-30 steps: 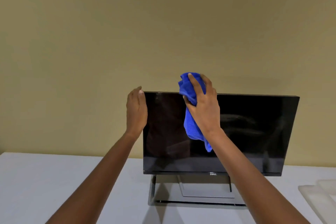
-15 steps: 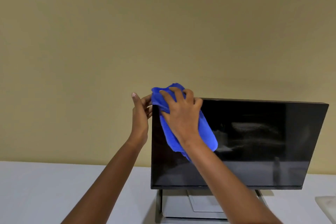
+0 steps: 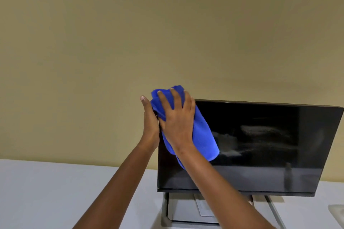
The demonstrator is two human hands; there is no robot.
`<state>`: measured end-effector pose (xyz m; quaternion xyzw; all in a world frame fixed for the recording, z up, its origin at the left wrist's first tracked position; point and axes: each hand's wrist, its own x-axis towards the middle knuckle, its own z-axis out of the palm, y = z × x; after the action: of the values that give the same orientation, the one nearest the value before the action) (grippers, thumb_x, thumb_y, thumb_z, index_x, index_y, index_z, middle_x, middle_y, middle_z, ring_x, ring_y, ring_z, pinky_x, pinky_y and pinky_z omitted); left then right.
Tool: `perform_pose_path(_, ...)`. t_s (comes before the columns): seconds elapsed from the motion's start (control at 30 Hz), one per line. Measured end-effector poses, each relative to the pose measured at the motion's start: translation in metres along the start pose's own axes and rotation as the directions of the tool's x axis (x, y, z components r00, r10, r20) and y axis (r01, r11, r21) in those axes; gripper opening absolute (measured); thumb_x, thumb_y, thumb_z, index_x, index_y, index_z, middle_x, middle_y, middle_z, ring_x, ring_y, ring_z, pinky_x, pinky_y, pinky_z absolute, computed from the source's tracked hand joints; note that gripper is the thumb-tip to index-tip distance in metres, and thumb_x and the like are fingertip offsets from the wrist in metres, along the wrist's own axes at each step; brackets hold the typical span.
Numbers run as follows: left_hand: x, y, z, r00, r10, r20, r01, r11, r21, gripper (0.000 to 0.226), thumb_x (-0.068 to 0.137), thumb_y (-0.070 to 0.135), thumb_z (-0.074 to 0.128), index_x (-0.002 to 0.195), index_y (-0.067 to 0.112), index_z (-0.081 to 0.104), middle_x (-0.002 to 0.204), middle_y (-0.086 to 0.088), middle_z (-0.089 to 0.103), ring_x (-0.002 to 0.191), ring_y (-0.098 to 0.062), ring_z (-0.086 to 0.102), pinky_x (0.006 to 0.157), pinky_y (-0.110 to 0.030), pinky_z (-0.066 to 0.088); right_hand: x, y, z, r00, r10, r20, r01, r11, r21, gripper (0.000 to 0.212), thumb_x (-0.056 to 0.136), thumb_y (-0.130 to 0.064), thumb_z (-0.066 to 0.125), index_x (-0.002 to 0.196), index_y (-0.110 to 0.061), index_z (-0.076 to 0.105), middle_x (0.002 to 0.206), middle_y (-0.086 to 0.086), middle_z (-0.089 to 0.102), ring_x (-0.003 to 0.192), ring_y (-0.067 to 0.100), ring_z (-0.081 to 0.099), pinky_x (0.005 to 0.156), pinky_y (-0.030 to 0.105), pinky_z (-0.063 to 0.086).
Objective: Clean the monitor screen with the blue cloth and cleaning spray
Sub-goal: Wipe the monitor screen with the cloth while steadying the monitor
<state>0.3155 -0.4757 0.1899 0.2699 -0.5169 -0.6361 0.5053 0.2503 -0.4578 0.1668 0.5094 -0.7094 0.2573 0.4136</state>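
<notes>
On the table (image 3: 55,191), near its back edge, stands the monitor (image 3: 260,145) on its stand (image 3: 186,210). My right hand (image 3: 176,122) lies flat with fingers spread, pressing the blue cloth (image 3: 202,139) on the top left corner of the dark screen. The cloth hangs down under my palm and pokes up over the top edge. My left hand (image 3: 149,122) holds the left side of the monitor, right beside the cloth. Smears show on the glass to the right.
</notes>
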Motion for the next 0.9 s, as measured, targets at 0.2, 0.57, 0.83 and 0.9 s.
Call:
perform_pose_path(0.2,0.005,0.003,-0.016,0.993,-0.09,0.079,0.094,0.995,-0.045,0.078,0.092,0.052,-0.004,0.127,0.006,0.048,0.128,-0.009,0.055,0.121,-0.019,0.05,0.111,-0.03,0.031,0.014,0.061,-0.007,0.992,-0.018,-0.121,0.029,0.996,0.086,0.05,0.075,-0.029,0.049,0.124,-0.021,0.051,0.123,0.014,0.06,0.103,0.034,0.058,0.084,0.04,0.052)
perform_pose_path(0.57,0.012,-0.003,-0.034,0.972,-0.143,0.188,0.173,0.973,-0.155,0.085,0.088,0.061,-0.005,0.12,0.007,0.053,0.117,-0.008,0.06,0.116,-0.02,0.052,0.104,-0.028,0.036,-0.064,0.026,0.033,0.95,-0.304,-0.074,0.297,0.951,-0.084,0.06,0.083,-0.042,0.05,0.139,-0.024,0.034,0.145,0.004,0.029,0.139,0.038,0.014,0.113,0.041,0.013)
perform_pose_path(0.83,0.014,-0.007,-0.039,0.975,-0.103,0.199,0.131,0.983,-0.132,0.085,0.088,0.058,-0.01,0.118,0.009,0.053,0.107,-0.002,0.063,0.101,-0.009,0.059,0.1,-0.024,0.038,-0.132,0.058,0.039,0.687,-0.723,0.075,0.725,0.674,-0.141,0.046,0.095,-0.016,0.03,0.14,-0.027,0.033,0.146,-0.004,0.029,0.137,0.03,0.014,0.113,0.04,0.011)
perform_pose_path(0.9,0.012,-0.009,-0.039,0.973,-0.109,0.201,0.14,0.979,-0.146,0.085,0.087,0.058,-0.01,0.115,0.01,0.053,0.105,-0.002,0.063,0.101,-0.01,0.059,0.1,-0.024,0.038,-0.106,0.063,0.026,0.745,-0.667,-0.004,0.661,0.74,-0.125,0.048,0.092,-0.025,0.043,0.139,-0.031,0.034,0.145,-0.006,0.03,0.137,0.029,0.017,0.111,0.041,0.014)
